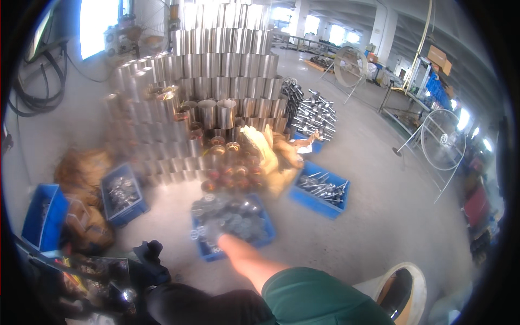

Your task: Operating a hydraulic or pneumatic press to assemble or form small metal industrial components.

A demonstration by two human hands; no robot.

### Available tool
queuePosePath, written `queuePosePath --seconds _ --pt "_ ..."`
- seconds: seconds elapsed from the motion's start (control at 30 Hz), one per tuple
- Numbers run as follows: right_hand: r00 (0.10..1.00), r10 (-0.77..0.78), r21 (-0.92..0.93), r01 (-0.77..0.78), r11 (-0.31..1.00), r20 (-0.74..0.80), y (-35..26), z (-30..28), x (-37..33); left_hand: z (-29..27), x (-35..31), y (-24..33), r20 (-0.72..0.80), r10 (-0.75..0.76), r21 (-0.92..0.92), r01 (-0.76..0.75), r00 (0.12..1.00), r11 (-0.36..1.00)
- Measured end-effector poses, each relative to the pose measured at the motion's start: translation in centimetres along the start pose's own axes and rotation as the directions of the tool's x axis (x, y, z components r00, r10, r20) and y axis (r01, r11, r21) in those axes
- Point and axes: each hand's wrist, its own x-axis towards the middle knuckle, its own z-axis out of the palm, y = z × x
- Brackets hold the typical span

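The right hand, blurred, reaches into the blue bin of round metal parts on the floor just ahead. Whether its fingers are wide or closed on a part cannot be told. The left hand, in a dark glove, sits low beside a clear bag; its fingers cannot be read either. Behind the bin rises a stack of shiny cans, with another bin of rods to the right.

Daylight glare from windows; motion blur throughout; fisheye bending, dark vignette at rim.
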Motion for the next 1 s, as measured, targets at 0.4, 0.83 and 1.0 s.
queuePosePath --seconds 0.4,0.83,1.0 --pt "0.925 0.360 0.835 -0.293 0.466 0.124 7.7 -1.9 -15.0 -6.1 1.5 2.8 -0.179 -0.370 -0.625 0.185 0.912 0.758" --pt "0.992 -0.111 0.923 -0.095 -0.374 0.058 3.9 -12.2 -20.4 -15.4 2.3 4.6 -0.116 -0.489 -0.910 0.104 0.865 0.400" --pt "0.898 -0.007 0.761 0.369 -0.534 -0.440 2.7 -27.8 -25.3 -22.7 3.1 6.5 -0.086 -0.475 -0.961 0.053 0.876 0.272"
